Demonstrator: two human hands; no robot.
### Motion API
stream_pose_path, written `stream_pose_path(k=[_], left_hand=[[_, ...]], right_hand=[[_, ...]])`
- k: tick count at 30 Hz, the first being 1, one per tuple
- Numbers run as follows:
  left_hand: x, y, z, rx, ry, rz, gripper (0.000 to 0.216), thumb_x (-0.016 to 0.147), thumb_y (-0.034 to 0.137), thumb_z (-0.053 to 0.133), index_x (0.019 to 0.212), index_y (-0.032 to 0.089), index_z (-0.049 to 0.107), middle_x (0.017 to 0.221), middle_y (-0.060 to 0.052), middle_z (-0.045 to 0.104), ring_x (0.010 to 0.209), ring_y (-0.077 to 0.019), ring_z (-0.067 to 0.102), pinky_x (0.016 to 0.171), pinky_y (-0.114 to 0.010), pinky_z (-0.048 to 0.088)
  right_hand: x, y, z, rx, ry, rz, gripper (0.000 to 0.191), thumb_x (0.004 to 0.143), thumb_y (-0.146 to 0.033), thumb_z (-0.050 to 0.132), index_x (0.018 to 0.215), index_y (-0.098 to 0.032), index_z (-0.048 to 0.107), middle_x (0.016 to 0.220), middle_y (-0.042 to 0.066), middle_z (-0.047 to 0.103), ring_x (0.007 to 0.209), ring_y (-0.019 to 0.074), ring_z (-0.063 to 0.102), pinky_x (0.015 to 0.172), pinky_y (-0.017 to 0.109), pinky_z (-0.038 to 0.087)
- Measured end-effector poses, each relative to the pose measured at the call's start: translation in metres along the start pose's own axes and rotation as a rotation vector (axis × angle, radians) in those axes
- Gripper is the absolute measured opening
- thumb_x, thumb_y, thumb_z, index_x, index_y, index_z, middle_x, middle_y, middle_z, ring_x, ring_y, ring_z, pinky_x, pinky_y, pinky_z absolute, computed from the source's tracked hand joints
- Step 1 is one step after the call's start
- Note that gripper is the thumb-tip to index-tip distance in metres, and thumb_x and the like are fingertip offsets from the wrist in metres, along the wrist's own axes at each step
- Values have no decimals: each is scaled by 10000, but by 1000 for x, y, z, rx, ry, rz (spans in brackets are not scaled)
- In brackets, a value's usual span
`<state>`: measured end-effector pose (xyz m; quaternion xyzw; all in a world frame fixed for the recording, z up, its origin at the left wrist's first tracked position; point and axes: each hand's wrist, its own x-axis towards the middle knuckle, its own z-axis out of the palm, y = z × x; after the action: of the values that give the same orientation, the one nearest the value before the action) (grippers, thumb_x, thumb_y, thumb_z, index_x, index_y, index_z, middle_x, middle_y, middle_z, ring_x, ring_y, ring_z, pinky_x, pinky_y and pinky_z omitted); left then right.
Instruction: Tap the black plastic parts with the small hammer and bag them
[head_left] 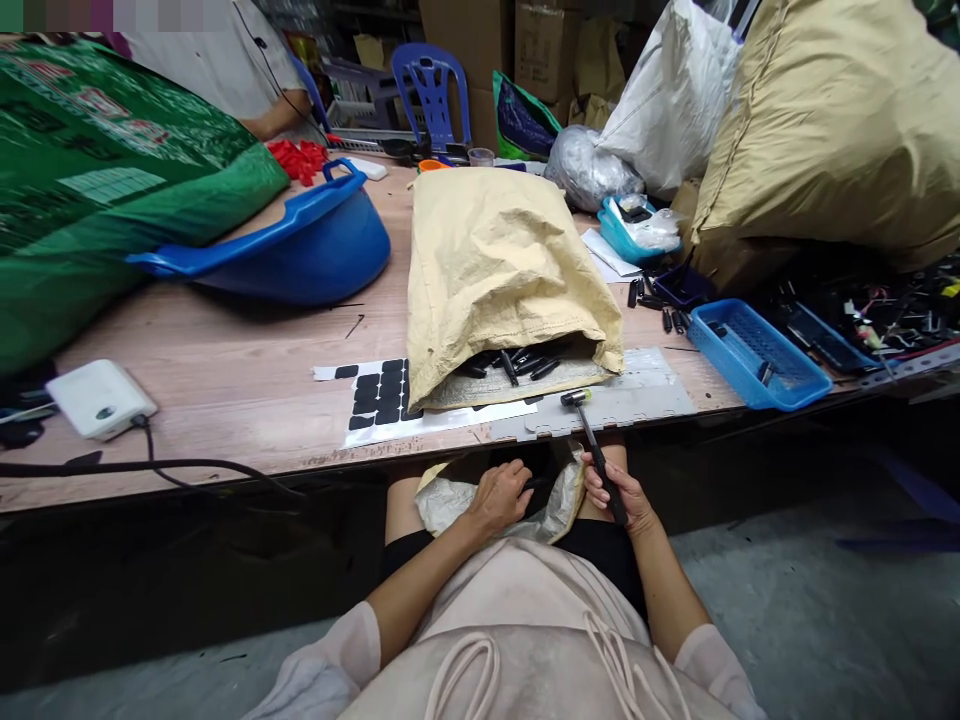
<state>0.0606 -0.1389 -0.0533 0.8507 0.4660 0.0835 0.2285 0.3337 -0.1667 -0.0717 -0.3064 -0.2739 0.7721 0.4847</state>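
Note:
My right hand [621, 492] is closed round the black handle of a small hammer [592, 445], its head raised over the table's front edge. On my lap lies an open sack [442, 500] with a pale lining. My left hand [501, 495] rests at its mouth, fingers curled, with a slim black piece [534, 483] at the fingertips. Just ahead on the table, a tan sack [510, 260] lies with its mouth towards me, showing several slim black pieces [517, 362] inside. Under it are a sheet with black stickers [379, 395] and a grey metal plate [652, 385].
A blue basin [322, 245] and a green bag [112, 190] occupy the left. A white box [101, 400] trails a cable. To the right are a blue basket [757, 350], loose black parts and a large tan sack [840, 130]. Another person's arm [281, 115] shows across the table.

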Motion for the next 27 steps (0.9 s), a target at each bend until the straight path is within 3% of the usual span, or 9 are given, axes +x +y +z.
stream_pose_path(k=[3,7,10,12,15,19,22,27], left_hand=[[3,5,-1,-106,5,-40,190,916,283,676,1102,263,705,1066,-64,714,928,-232,708,787,-340,545],[28,13,-36,-229,310,-4,187,990,365,581,1071,248,702,970,-60,707,881,-195,686,793,-305,535],[68,7,-73,-244,552,-177,187,973,368,580,971,217,691,875,-61,675,820,-199,650,777,-313,520],[97,-3,-94,-248,642,-351,199,948,399,610,907,216,678,841,-60,662,819,-216,643,778,-328,514],[128,-16,-113,-260,613,-553,243,885,454,690,867,212,670,880,-86,690,882,-261,663,784,-352,510],[134,-22,-117,-288,510,-632,217,853,424,722,826,217,664,935,-98,733,897,-280,680,755,-357,499],[121,-20,-113,-304,537,-570,169,857,384,718,869,222,672,958,-74,744,886,-251,683,749,-334,495],[96,-10,-102,-293,515,-311,120,869,297,723,968,240,689,970,-27,735,880,-200,677,784,-303,494]], right_hand=[[0,-1,4,-42,38,-4,433,892,-482,714,1218,-198,676,748,-35,487,482,72,350,420,202,342],[1,0,4,-47,42,-11,457,874,-493,730,1212,-190,676,738,-38,487,473,75,345,415,208,334],[1,1,4,-41,43,-15,457,874,-491,737,1215,-192,678,736,-40,485,475,72,349,422,206,339],[1,1,4,-29,42,-17,445,880,-483,739,1217,-198,682,739,-42,486,480,68,351,433,204,346],[1,-1,6,-32,31,-23,434,889,-484,733,1217,-205,681,746,-40,489,487,66,358,439,202,351],[0,-5,10,-60,16,-7,426,901,-487,723,1215,-203,674,757,-33,500,495,73,381,440,211,367],[0,-8,12,-32,15,10,430,894,-472,737,1221,-200,677,754,-36,505,495,75,384,449,217,366],[0,-10,16,-24,26,10,398,878,-457,746,1170,-192,693,752,-34,511,496,81,389,457,230,359]])
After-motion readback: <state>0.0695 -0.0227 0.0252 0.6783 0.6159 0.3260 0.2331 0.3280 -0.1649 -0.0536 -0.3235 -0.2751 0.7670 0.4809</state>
